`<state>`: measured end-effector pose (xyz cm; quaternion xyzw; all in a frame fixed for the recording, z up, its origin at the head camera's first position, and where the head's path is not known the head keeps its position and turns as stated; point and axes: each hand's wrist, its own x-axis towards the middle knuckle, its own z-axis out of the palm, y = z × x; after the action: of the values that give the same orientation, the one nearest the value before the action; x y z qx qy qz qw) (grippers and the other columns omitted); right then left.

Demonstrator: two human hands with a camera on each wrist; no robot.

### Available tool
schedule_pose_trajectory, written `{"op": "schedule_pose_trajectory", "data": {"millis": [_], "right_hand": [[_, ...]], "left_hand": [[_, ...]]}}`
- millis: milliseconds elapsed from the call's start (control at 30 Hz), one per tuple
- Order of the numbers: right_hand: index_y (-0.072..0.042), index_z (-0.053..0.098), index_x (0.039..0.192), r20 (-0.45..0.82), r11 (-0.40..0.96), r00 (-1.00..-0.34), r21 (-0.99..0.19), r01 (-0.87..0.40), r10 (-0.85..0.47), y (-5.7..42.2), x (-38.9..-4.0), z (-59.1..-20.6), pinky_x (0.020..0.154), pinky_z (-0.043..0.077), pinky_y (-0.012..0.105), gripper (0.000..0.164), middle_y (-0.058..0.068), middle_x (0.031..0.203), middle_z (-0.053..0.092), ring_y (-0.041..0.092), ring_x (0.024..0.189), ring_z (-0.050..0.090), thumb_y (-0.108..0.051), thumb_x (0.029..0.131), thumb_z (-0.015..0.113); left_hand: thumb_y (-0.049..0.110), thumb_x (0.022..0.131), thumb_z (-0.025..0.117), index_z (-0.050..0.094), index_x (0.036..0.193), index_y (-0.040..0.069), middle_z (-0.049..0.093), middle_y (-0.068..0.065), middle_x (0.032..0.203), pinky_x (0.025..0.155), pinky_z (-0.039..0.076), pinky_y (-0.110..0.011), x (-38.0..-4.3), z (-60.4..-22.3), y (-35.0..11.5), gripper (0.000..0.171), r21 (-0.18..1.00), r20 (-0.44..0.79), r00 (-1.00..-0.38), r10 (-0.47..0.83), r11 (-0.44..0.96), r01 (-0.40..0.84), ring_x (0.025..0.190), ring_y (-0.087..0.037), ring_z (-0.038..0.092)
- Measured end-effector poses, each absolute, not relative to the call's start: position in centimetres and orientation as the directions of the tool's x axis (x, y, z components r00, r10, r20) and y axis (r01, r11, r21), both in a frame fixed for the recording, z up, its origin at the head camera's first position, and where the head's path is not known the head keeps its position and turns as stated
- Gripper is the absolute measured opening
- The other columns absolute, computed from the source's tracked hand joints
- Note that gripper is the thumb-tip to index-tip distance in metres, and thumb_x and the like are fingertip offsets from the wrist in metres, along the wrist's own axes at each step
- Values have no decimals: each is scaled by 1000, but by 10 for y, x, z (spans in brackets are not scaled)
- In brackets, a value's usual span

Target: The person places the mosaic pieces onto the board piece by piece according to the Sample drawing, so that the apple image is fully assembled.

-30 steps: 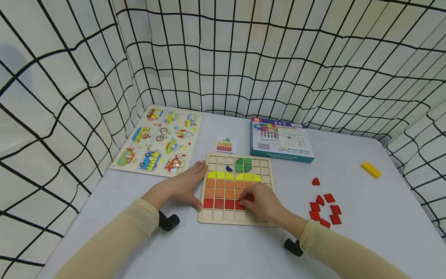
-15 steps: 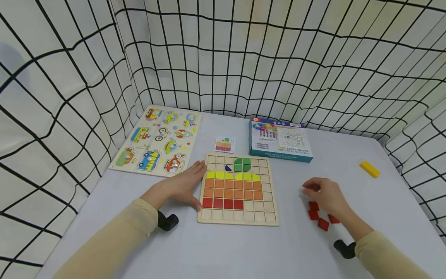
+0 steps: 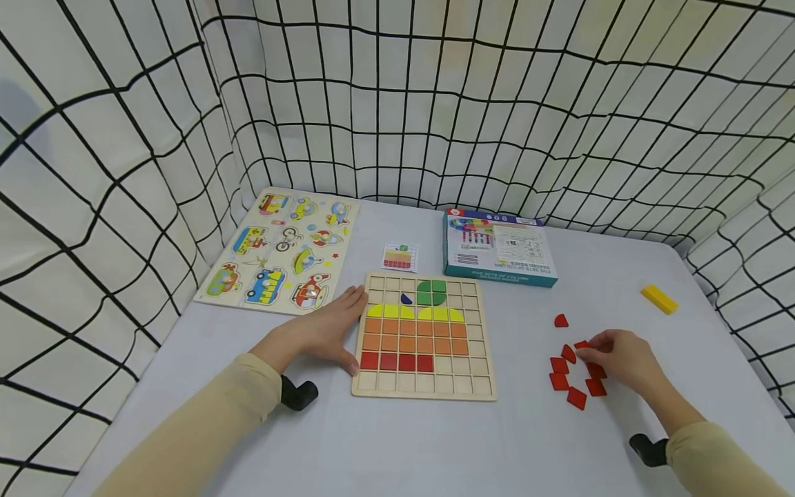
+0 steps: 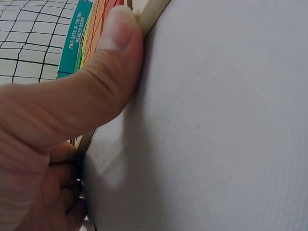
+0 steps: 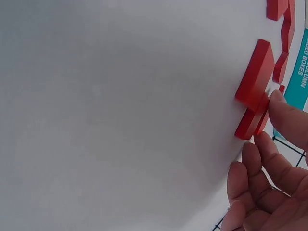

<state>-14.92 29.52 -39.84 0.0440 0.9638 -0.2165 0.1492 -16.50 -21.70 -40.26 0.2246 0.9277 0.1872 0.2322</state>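
Note:
A wooden grid board (image 3: pixel 462 384) lies mid-table, bearing green, dark blue, yellow, orange and red pieces. Four or more is avoided here: several red squares (image 3: pixel 406 363) fill the left part of one lower row. My left hand (image 3: pixel 319 330) rests against the board's left edge, fingers extended at the upper side and thumb (image 4: pixel 118 36) at the lower corner. At the right, my right hand (image 3: pixel 626 357) pinches a red square tile (image 3: pixel 582 344) between thumb and forefinger at the loose group. Other red tiles (image 3: pixel 559 382) lie around it, some with a curved side.
Behind the board lies a small pattern card (image 3: pixel 399 257). A teal-edged box (image 3: pixel 500 248) stands to its right, and a vehicle picture board (image 3: pixel 279 252) is at the left. A yellow block (image 3: pixel 660 299) lies far right. Black netting (image 3: pixel 422 103) surrounds the table.
My right hand has left the board, where a red square now sits, and moved right to the loose red tiles, taking hold of one. My left hand has stayed at the board's edge.

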Motion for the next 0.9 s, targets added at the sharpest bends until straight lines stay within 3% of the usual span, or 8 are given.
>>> {"op": "schedule_pose_trajectory", "data": {"millis": [100,333,633,767,900], "right_hand": [[6,63,115,-284,900,-959,-414,141,19,292,-149,-400,65,53,28,40,14,94,68,21,81,58,-27,94,73],[7,60,123,-269,873,-961,-451,186,66,289,-145,-404,66,56,25,47,21,103,67,23,85,60,-23,92,76],[3,60,121,-202,858,-976,-484,172,82,281,-143,-405,64,55,24,38,24,108,65,27,90,58,-19,94,74],[1,62,122,-130,845,-990,-522,118,58,254,-143,-398,64,55,21,33,25,114,66,31,96,60,-17,96,72],[-4,69,117,-106,822,-993,-570,10,-61,203,-141,-393,69,53,23,24,16,110,71,27,98,61,-14,95,72]], "left_hand": [[49,68,92,11,162,-4,3,-20,172,131,13,-52,-165,-403,-217,134,455,-342,-792,507,826,332,161,-38,-2],[49,69,92,12,161,-6,4,-22,172,130,13,-53,-165,-404,-219,134,460,-334,-791,513,821,339,160,-39,-1],[49,69,92,12,161,-6,4,-22,172,130,13,-53,-165,-404,-219,134,462,-330,-789,518,818,344,160,-39,-1],[49,69,92,12,161,-6,4,-22,172,130,13,-53,-165,-404,-219,134,457,-327,-790,519,818,349,160,-39,-1],[49,69,92,12,161,-6,4,-22,172,130,13,-53,-165,-405,-219,134,452,-325,-794,514,822,348,160,-39,-1]]}}
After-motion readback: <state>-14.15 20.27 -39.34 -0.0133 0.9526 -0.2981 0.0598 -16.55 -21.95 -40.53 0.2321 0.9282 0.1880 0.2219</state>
